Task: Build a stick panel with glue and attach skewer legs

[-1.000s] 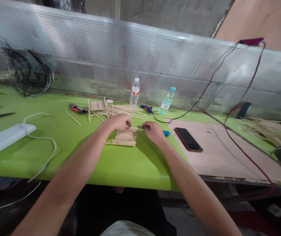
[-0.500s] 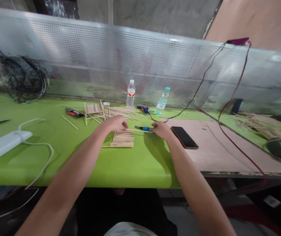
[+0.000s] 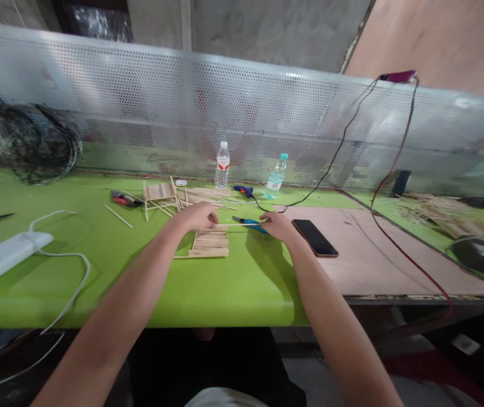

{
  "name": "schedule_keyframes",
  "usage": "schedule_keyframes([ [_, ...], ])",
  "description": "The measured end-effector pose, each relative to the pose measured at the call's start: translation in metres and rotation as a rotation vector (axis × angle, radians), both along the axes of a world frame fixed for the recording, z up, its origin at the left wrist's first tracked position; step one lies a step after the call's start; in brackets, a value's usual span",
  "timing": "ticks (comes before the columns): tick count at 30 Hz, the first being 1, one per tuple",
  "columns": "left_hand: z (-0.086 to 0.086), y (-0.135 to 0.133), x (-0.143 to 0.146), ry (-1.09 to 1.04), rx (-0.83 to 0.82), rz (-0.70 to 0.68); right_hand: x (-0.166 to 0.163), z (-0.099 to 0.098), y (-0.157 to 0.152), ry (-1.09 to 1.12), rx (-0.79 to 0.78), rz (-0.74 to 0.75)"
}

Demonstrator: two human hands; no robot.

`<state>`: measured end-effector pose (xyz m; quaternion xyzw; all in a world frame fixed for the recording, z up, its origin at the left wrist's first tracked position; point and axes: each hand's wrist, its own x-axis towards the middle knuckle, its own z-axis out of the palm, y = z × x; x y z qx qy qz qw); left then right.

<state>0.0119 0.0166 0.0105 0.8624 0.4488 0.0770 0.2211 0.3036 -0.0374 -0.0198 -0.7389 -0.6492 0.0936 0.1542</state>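
A flat panel of thin wooden sticks [image 3: 208,244] lies on the green table [image 3: 208,288] in front of me. My left hand [image 3: 197,216] is curled at the panel's far left corner, fingers pinched on one end of a single wooden stick [image 3: 242,225]. My right hand [image 3: 278,225] is closed on that stick's other end. A blue-handled cutter [image 3: 247,221] lies on the table just behind the stick, touching my right hand.
A loose pile of sticks [image 3: 208,195] and a small stick frame [image 3: 159,195] lie behind. Two water bottles [image 3: 222,165] [image 3: 276,176], a blue glue gun [image 3: 242,190], red pliers [image 3: 123,198], a black phone [image 3: 314,237], a white power strip [image 3: 4,257] and cables surround them. A perforated metal screen [image 3: 182,107] backs the table.
My right hand slid to the right away from the panel, and a single stick now spans between both hands. The camera view shifted slightly right.
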Motion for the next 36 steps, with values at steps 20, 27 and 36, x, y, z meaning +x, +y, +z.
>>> schedule_keyframes([
  [20,-0.001,0.001,0.000,0.014,0.007,-0.019,-0.017,0.014,-0.016,0.101,0.216,-0.053],
  [27,0.005,-0.004,0.002,0.021,-0.008,-0.020,-0.045,0.014,-0.021,0.370,0.548,0.081],
  [36,0.002,0.000,0.000,-0.003,-0.043,-0.024,-0.052,0.012,-0.022,0.725,0.767,0.097],
])
